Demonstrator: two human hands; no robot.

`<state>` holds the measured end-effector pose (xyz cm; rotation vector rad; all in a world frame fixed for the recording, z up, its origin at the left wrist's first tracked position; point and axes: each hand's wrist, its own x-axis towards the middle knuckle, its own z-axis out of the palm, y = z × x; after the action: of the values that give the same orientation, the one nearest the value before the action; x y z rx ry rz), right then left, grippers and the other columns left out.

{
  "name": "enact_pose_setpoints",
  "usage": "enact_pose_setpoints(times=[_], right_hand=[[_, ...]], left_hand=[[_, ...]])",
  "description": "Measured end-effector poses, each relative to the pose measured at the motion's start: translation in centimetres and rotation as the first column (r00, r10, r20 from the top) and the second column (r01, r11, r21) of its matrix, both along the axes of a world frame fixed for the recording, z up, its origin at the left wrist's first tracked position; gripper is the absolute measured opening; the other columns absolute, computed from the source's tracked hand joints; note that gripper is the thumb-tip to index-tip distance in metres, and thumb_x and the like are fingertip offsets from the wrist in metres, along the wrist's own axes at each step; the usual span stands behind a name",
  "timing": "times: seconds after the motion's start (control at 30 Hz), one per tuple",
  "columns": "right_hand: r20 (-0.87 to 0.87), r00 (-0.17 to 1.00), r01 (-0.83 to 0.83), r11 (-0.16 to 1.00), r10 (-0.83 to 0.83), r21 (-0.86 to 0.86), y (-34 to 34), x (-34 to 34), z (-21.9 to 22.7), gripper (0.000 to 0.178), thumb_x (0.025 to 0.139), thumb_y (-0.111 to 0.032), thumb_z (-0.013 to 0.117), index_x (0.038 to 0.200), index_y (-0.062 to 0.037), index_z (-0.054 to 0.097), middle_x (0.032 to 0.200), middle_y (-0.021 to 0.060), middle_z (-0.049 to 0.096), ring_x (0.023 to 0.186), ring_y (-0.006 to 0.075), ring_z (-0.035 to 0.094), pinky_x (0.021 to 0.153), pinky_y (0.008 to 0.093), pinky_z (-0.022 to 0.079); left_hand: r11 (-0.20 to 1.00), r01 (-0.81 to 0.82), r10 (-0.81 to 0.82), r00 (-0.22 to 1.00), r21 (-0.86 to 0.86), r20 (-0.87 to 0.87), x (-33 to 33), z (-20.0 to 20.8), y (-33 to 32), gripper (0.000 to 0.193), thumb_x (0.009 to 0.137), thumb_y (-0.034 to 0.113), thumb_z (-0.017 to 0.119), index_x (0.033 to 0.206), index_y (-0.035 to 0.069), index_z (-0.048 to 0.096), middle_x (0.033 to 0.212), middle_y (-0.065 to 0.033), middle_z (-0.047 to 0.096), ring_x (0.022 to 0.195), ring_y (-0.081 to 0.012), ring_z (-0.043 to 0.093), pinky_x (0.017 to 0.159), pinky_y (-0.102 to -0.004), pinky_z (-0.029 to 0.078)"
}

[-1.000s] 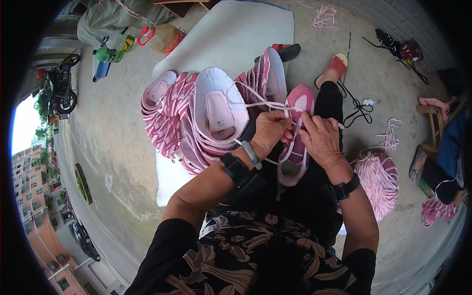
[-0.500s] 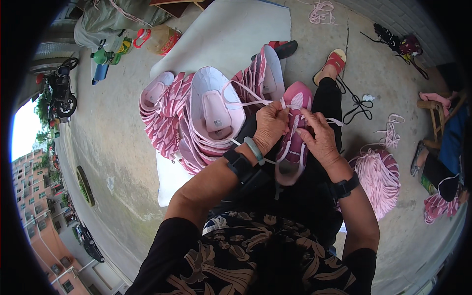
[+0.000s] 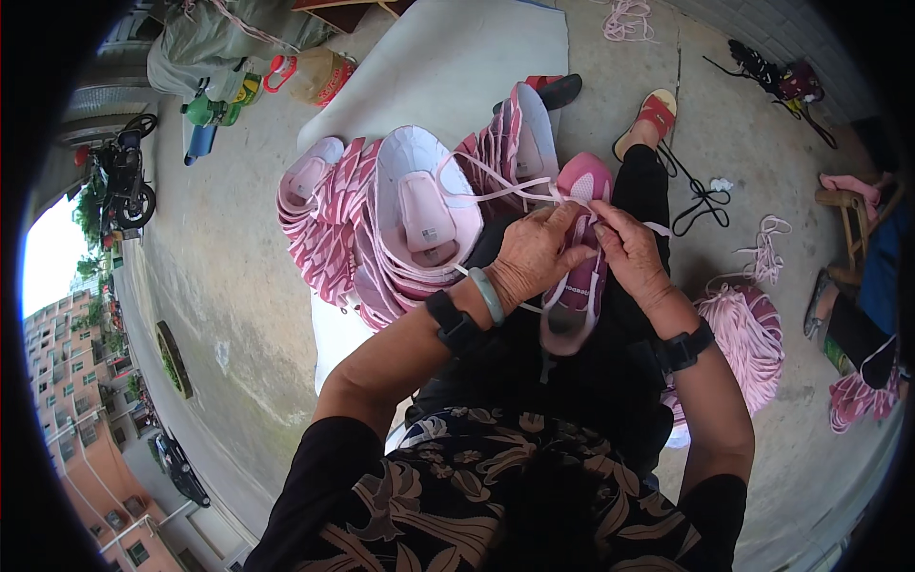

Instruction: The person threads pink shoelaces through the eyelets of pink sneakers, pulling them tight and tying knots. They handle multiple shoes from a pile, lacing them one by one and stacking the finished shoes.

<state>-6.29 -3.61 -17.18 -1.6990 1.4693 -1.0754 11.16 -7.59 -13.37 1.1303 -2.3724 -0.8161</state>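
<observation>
A pink shoe upper (image 3: 585, 174) lies across my lap with its toe pointing away from me. My left hand (image 3: 538, 250) is on its left side, thumb and fingers closed on the pale pink shoelace (image 3: 510, 191) near the eyelets. From there the lace loops off to the left. My right hand (image 3: 629, 246) pinches at the lacing from the right, its fingertips close to the left hand's. Whether the right fingertips hold lace or the shoe's edge is partly hidden. Stacked pink and white shoe uppers (image 3: 424, 214) stand just left of my hands.
White sheeting (image 3: 448, 67) lies under the stacks. A bundle of pink laces (image 3: 743, 343) sits at my right, with loose laces (image 3: 765, 250) beyond. A black cord (image 3: 701, 205) lies near my sandalled foot (image 3: 654, 119). Bottles (image 3: 319, 76) stand far left; another person's leg (image 3: 853, 334) is at right.
My left hand has turned and opened its thumb down along the shoe, while the right fingers have closed in at the lacing. The view has shifted slightly.
</observation>
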Motion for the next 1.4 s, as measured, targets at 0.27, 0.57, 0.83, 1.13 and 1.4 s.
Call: enact_pose_setpoints(times=[0.27, 0.57, 0.83, 1.13, 1.4], right_hand=[[-0.341, 0.940, 0.065, 0.992, -0.024, 0.107, -0.7, 2.2, 3.5, 0.036, 0.071, -0.019, 0.064, 0.104, -0.0107, 0.053, 0.085, 0.0090, 0.061, 0.076, 0.0290, 0.060, 0.066, 0.0391, 0.047], [-0.536, 0.844, 0.043, 0.996, 0.003, 0.074, -0.3, 2.7, 4.0, 0.044, 0.066, -0.020, 0.065, 0.106, -0.0128, 0.050, 0.090, 0.0088, 0.050, 0.078, 0.0283, 0.057, 0.069, 0.0411, 0.042], [-0.557, 0.831, 0.044, 0.999, -0.020, 0.030, 0.6, 2.9, 3.7, 0.055, 0.062, -0.013, 0.066, 0.113, -0.0114, 0.046, 0.095, 0.0111, 0.047, 0.091, 0.0298, 0.052, 0.076, 0.0430, 0.042], [-0.476, 0.876, -0.115, 0.992, 0.075, -0.054, 0.9, 2.4, 1.8, 0.054, 0.059, -0.004, 0.063, 0.110, -0.0078, 0.048, 0.092, 0.0133, 0.047, 0.088, 0.0327, 0.052, 0.077, 0.0414, 0.044], [-0.392, 0.918, -0.004, 0.991, 0.058, 0.136, 0.2, 1.9, 2.2, 0.054, 0.059, -0.011, 0.067, 0.108, -0.0107, 0.044, 0.094, 0.0126, 0.055, 0.085, 0.0339, 0.056, 0.077, 0.0408, 0.045]], left_hand=[[0.972, -0.057, -0.020, 0.945, 0.227, 0.327, 0.0, 1.2, 0.1, 0.068, 0.072, 0.020, 0.062, 0.126, -0.008, 0.032, 0.091, -0.0230, 0.060, 0.085, -0.0368, 0.060, 0.074, -0.0408, 0.049], [0.950, -0.120, -0.001, 0.922, 0.289, 0.386, -1.1, 1.2, 1.8, 0.068, 0.072, 0.012, 0.053, 0.126, -0.015, 0.022, 0.083, -0.0260, 0.060, 0.080, -0.0388, 0.060, 0.073, -0.0448, 0.048], [0.958, -0.135, 0.095, 0.982, 0.254, 0.164, -0.4, -1.5, 3.3, 0.069, 0.071, 0.011, 0.051, 0.129, -0.010, 0.021, 0.079, -0.0272, 0.058, 0.075, -0.0421, 0.058, 0.072, -0.0479, 0.046], [0.946, -0.183, 0.139, 0.975, 0.268, 0.175, 0.8, -2.8, 5.6, 0.069, 0.069, 0.007, 0.050, 0.130, -0.008, 0.024, 0.071, -0.0241, 0.058, 0.067, -0.0422, 0.057, 0.067, -0.0481, 0.046], [0.971, -0.155, 0.065, 0.904, 0.183, 0.422, -0.8, 0.3, 2.5, 0.058, 0.071, 0.014, 0.054, 0.122, -0.003, 0.033, 0.075, -0.0215, 0.060, 0.073, -0.0376, 0.061, 0.066, -0.0454, 0.049]])
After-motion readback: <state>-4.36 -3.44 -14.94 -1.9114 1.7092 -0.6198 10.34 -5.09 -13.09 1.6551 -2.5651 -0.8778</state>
